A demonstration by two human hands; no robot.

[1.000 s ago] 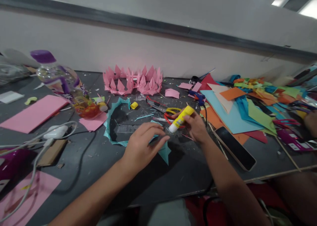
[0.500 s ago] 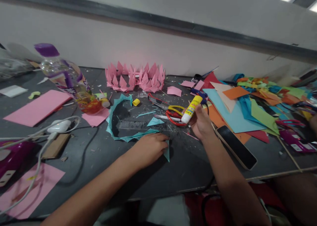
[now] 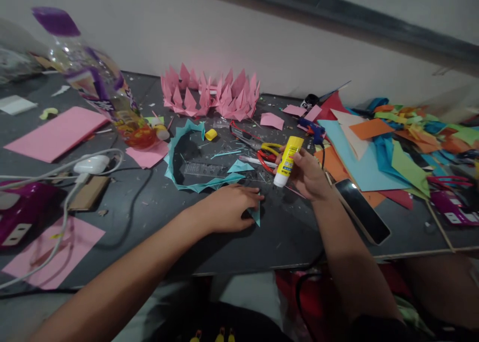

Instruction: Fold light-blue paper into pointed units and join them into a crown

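Note:
My left hand [image 3: 232,208] lies palm down on the dark table, fingers together, pressing a small teal folded paper piece [image 3: 256,215] whose tip sticks out by the fingertips. My right hand [image 3: 309,174] is closed round a yellow glue stick [image 3: 287,160], held upright with its white end pointing down, a little above the table and right of the left hand. Just beyond the left hand lies a teal ring of folded paper points [image 3: 194,182] with a clear ruler [image 3: 202,170] inside it. A pink paper crown [image 3: 211,97] stands further back.
Red-and-yellow scissors [image 3: 262,155] lie behind the glue stick. A black phone [image 3: 361,209] rests at the right, by a heap of coloured paper sheets [image 3: 389,147]. A purple-capped bottle [image 3: 97,87], pink sheets [image 3: 56,132], white cables [image 3: 67,182] and a purple device [image 3: 18,212] fill the left.
My right hand lifted the glue stick away from the teal piece and turned it upright. My left hand slid toward me and flattened on the teal piece. The view dipped downward.

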